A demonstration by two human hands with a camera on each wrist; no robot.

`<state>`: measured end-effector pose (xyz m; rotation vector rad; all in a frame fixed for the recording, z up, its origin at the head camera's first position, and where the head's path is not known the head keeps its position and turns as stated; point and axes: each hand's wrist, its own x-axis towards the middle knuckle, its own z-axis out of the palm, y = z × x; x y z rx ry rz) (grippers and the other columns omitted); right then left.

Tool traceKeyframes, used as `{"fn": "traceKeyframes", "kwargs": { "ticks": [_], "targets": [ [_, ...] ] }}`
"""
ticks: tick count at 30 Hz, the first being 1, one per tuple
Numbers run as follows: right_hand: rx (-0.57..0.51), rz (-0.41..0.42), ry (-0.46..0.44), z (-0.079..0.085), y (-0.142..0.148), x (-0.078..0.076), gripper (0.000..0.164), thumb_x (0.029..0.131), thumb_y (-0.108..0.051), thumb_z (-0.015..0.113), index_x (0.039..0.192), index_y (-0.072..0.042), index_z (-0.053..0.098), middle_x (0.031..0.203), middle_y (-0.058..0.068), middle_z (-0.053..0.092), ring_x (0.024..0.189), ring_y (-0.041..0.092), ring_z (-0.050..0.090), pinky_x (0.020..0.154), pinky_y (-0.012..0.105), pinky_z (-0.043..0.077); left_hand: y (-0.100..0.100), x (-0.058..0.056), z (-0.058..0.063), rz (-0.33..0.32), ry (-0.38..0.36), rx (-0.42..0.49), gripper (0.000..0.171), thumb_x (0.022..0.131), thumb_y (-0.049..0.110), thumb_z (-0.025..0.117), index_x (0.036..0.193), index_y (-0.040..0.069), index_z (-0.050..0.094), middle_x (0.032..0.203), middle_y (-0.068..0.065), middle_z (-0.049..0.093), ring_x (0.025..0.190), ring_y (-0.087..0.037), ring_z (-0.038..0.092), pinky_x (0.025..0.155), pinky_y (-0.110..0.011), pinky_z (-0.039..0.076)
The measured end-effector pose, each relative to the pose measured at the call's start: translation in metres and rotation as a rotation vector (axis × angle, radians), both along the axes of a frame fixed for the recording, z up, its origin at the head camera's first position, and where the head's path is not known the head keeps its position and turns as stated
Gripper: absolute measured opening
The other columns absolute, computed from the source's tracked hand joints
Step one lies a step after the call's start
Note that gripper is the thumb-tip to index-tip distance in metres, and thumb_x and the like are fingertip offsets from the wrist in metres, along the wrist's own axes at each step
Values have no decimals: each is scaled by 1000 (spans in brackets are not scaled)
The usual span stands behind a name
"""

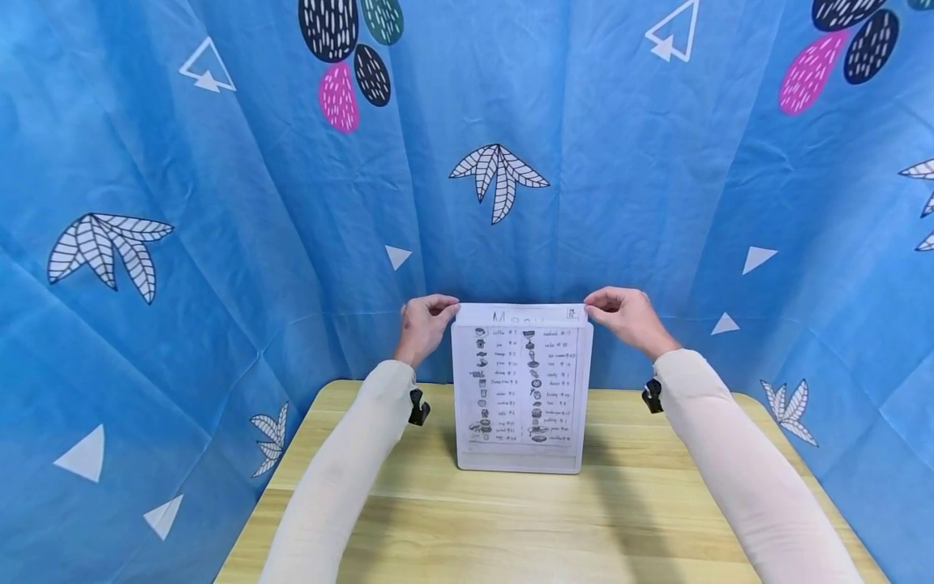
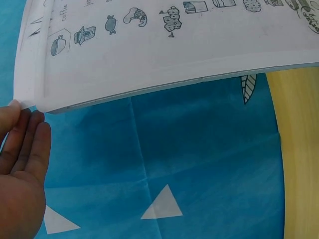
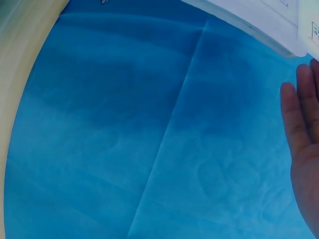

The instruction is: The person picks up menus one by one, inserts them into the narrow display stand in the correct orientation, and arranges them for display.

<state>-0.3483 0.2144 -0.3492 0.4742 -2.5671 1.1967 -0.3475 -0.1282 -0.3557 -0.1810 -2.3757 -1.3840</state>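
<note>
A white menu sheet [image 1: 511, 314] with handwritten item names, prices and small drawings stands upright in a white-framed display holder [image 1: 521, 462]. Its top strip, lettered "Menu", sticks up above the holder's upper edge. My left hand [image 1: 423, 328] pinches the sheet's top left corner between thumb and fingers. At the top right corner, my right hand [image 1: 631, 319] pinches the sheet the same way. In the left wrist view the thumb and forefinger of the left hand [image 2: 25, 164] meet on the paper corner. The right wrist view cuts off most of the right hand [image 3: 306, 139] beside the holder's corner [image 3: 294, 47].
The holder stands on a light wooden table [image 1: 511, 527], toward its far edge. A blue patterned curtain [image 1: 620, 203] hangs close behind the table and along both sides. Black wrist devices are on the left sleeve [image 1: 350, 470] and the right sleeve [image 1: 744, 462].
</note>
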Motion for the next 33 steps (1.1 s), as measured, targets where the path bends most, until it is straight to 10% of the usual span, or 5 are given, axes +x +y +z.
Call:
{"fn": "traceKeyframes", "kwargs": {
  "ticks": [6, 12, 19, 33],
  "targets": [
    [7, -8, -1, -1, -1, -1, 17, 98, -15, 66, 108, -2, 73, 102, 14, 72, 91, 25, 64, 76, 32, 50, -1, 0, -2, 0, -5, -14, 16, 96, 18, 70, 106, 8, 78, 98, -7, 73, 91, -22, 65, 100, -44, 44],
    [15, 1, -24, -1, 1, 1, 19, 98, -16, 66, 109, -1, 73, 105, 15, 71, 94, 27, 65, 80, 37, 51, -1, -2, -4, -3, -5, -37, 14, 96, 19, 70, 103, 9, 78, 91, -6, 74, 90, -22, 67, 122, -51, 2],
    [29, 1, -43, -4, 1, 4, 20, 99, -17, 65, 110, -1, 72, 107, 17, 71, 95, 29, 65, 82, 41, 51, -1, 1, -8, -25, -17, -17, 16, 97, 17, 69, 104, 6, 77, 96, -9, 72, 87, -23, 67, 85, -40, 55],
    [28, 2, -19, -14, 4, 4, 19, 98, -16, 67, 108, -1, 73, 106, 18, 71, 94, 31, 67, 78, 40, 52, -1, 3, -19, -59, 43, -61, 17, 96, 20, 70, 102, 6, 76, 95, -9, 72, 85, -22, 66, 76, -37, 56]
  ]
}}
